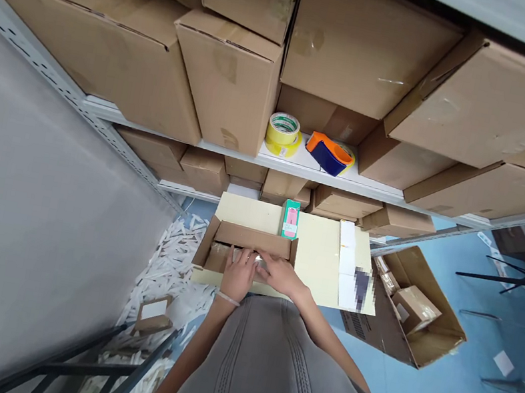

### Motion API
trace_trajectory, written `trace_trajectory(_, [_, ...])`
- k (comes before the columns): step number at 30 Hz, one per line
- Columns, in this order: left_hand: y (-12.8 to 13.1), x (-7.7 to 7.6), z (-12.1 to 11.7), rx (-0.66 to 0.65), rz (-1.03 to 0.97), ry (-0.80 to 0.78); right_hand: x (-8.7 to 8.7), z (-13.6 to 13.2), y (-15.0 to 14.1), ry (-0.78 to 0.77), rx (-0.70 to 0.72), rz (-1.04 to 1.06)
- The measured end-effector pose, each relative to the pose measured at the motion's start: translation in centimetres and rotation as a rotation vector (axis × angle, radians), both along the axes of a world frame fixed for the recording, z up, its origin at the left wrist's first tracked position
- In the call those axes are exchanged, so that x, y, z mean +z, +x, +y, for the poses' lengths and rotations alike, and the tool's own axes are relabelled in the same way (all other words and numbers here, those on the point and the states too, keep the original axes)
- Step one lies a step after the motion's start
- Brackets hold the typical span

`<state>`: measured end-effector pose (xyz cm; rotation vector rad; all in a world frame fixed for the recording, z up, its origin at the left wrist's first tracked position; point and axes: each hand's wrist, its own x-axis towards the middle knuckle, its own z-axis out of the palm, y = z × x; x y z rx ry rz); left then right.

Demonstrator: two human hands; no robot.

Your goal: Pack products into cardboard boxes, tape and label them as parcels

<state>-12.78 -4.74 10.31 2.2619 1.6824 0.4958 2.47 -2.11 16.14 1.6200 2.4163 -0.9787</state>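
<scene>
An open cardboard box [245,237] lies in front of me on a cream tabletop, its flaps standing up. My left hand [238,277], with a band at the wrist, rests its outstretched fingers over the box's near part. Beside it my right hand [280,274] lies across the contents, fingers reaching left. A small shiny patch [259,262] shows between the two hands; what it belongs to is hidden. Neither hand visibly grips anything. Just behind the box's right corner lies a green carton with a pink picture [291,219].
Folded white paper [346,265] lies on the tabletop [315,260] at right. Yellow tape rolls [283,134] and an orange-and-blue tape dispenser [329,154] sit on the shelf among cardboard boxes [224,81]. A large carton of parcels [406,303] stands right; paper strips [171,255] cover the floor left.
</scene>
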Motion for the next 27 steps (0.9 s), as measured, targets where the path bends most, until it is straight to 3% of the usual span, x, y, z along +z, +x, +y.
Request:
trace_trajectory(9, [-0.8, -1.6, 0.4, -0.046, -0.032, 0.008, -1.8, -0.9, -1.3, 0.033, -0.055, -0.031])
trace_trajectory(16, [-1.4, 0.9, 1.3, -0.165, -0.054, 0.093, -0.7, 0.5, -0.5, 0.194, -0.158, 0.056])
trace_trajectory(21, [-2.3, 2.5, -0.8, -0.238, -0.102, 0.149, -1.6, 3.1, 0.0, 0.222, -0.197, -0.011])
trace_trajectory(27, [-3.4, 1.1, -4.4, -0.305, -0.124, 0.079, -4.0, 5.6, -0.3, 0.108, -0.22, -0.157])
